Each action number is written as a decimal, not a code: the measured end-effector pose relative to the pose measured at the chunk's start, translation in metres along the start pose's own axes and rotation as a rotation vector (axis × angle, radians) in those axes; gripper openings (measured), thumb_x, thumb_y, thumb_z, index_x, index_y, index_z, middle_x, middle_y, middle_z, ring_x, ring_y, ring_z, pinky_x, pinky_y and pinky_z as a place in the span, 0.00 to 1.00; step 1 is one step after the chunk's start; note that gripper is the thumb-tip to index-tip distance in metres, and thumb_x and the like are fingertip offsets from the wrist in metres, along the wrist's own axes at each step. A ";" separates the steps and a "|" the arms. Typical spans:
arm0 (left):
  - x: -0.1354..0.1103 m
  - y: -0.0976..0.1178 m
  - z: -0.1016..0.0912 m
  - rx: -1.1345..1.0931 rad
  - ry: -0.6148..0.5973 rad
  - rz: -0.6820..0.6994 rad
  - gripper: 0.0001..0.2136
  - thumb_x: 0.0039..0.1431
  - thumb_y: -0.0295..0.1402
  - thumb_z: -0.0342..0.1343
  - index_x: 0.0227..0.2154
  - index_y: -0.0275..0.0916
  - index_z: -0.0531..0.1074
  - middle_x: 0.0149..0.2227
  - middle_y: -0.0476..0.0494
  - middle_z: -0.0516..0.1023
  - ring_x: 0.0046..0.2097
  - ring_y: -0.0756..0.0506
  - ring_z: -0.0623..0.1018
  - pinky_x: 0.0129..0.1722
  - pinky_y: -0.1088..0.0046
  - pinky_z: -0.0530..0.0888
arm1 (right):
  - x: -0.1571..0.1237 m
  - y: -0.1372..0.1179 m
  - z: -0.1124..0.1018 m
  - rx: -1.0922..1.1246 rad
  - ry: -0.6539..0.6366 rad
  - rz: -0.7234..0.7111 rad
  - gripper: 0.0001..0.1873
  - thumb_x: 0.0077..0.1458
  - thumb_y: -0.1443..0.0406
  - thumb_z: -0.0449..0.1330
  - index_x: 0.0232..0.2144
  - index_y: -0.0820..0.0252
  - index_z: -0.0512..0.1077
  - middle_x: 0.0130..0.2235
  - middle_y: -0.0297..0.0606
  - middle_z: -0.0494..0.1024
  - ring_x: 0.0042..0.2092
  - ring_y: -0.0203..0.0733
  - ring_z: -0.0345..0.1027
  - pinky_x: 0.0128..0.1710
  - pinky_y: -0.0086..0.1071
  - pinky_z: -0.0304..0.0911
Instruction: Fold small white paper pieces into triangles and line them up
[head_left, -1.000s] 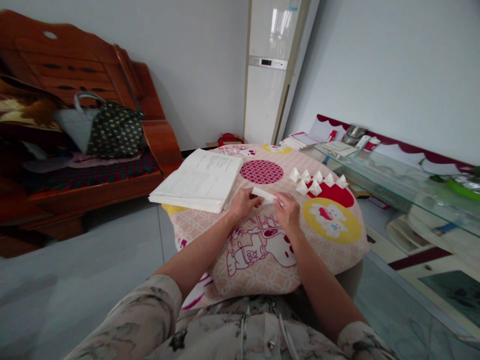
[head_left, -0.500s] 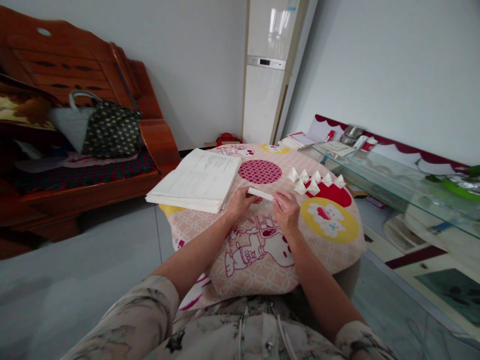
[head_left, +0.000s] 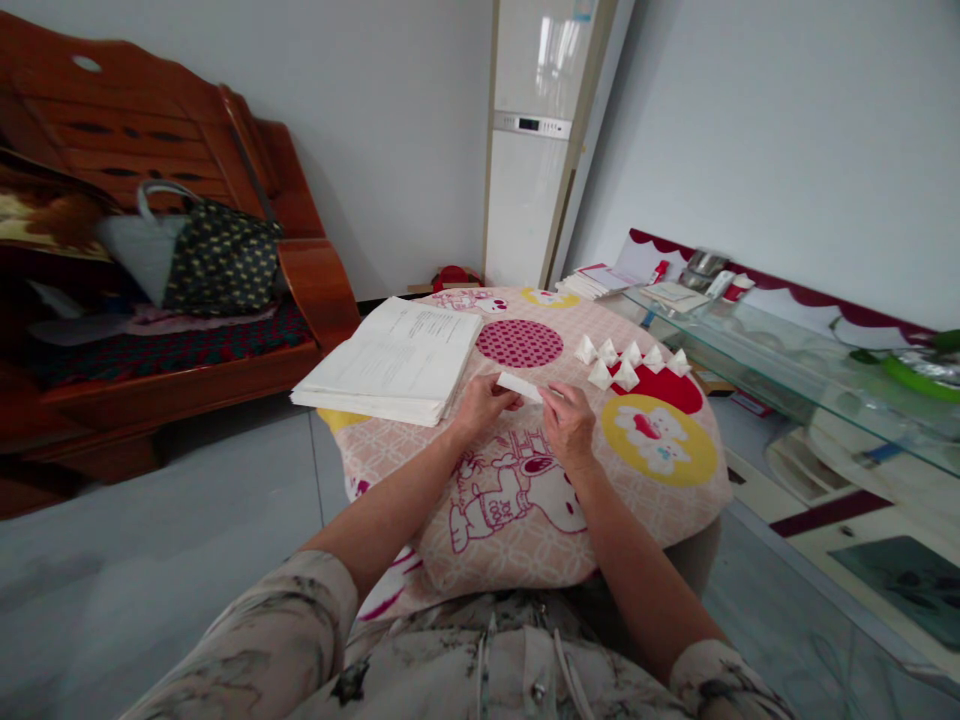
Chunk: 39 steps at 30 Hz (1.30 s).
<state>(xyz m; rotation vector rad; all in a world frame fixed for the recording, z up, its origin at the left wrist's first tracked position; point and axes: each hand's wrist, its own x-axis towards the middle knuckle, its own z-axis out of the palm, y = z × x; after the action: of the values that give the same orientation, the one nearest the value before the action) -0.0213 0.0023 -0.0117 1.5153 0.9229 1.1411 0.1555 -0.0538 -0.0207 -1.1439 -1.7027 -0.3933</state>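
A narrow folded white paper strip [head_left: 519, 386] lies between my two hands over a pink cartoon-print cloth [head_left: 660, 500]. My left hand [head_left: 484, 403] pinches its left end with closed fingers. My right hand [head_left: 570, 424] is closed on its right end. Several small folded white paper pieces [head_left: 628, 362] sit in a cluster just beyond my right hand. A thick stack of printed white sheets [head_left: 394, 362] rests on the cloth beside my left hand.
A wooden bench [head_left: 150, 300] with a dotted bag [head_left: 217, 260] stands at the left. A tall white air conditioner [head_left: 536, 150] is at the back. A glass shelf [head_left: 787, 370] with books and clutter runs along the right.
The strip looks slightly shorter and my right hand has shifted a little left toward my left hand. The view has moved slightly.
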 end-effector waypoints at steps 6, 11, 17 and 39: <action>0.000 0.001 0.000 -0.019 -0.007 -0.012 0.02 0.53 0.25 0.62 0.30 0.34 0.75 0.27 0.46 0.82 0.29 0.48 0.82 0.32 0.76 0.78 | 0.000 -0.001 0.002 0.022 -0.034 0.054 0.17 0.63 0.70 0.53 0.44 0.58 0.82 0.43 0.47 0.82 0.45 0.48 0.74 0.49 0.42 0.71; 0.000 0.001 0.000 -0.012 -0.014 -0.013 0.03 0.52 0.27 0.63 0.30 0.34 0.75 0.27 0.46 0.82 0.29 0.48 0.82 0.32 0.76 0.78 | -0.001 0.000 0.002 0.023 -0.058 0.090 0.17 0.63 0.69 0.53 0.45 0.56 0.81 0.43 0.46 0.82 0.46 0.49 0.74 0.50 0.43 0.70; -0.001 0.001 0.000 0.003 -0.016 -0.018 0.02 0.52 0.26 0.62 0.30 0.34 0.75 0.27 0.45 0.82 0.28 0.49 0.81 0.31 0.76 0.77 | -0.001 0.000 0.002 0.051 -0.060 0.108 0.17 0.63 0.68 0.52 0.43 0.56 0.82 0.43 0.47 0.82 0.45 0.49 0.74 0.49 0.43 0.71; -0.007 0.016 0.002 -0.120 -0.139 0.096 0.11 0.54 0.33 0.57 0.38 0.33 0.79 0.37 0.42 0.82 0.31 0.50 0.78 0.33 0.75 0.75 | 0.012 -0.004 -0.007 0.864 -0.167 0.795 0.08 0.47 0.59 0.57 0.27 0.56 0.72 0.26 0.34 0.74 0.30 0.42 0.68 0.31 0.33 0.65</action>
<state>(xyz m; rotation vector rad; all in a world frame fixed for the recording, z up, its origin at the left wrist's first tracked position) -0.0214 -0.0083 0.0020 1.5330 0.6827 1.1240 0.1555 -0.0552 -0.0065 -1.0715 -1.1817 0.8690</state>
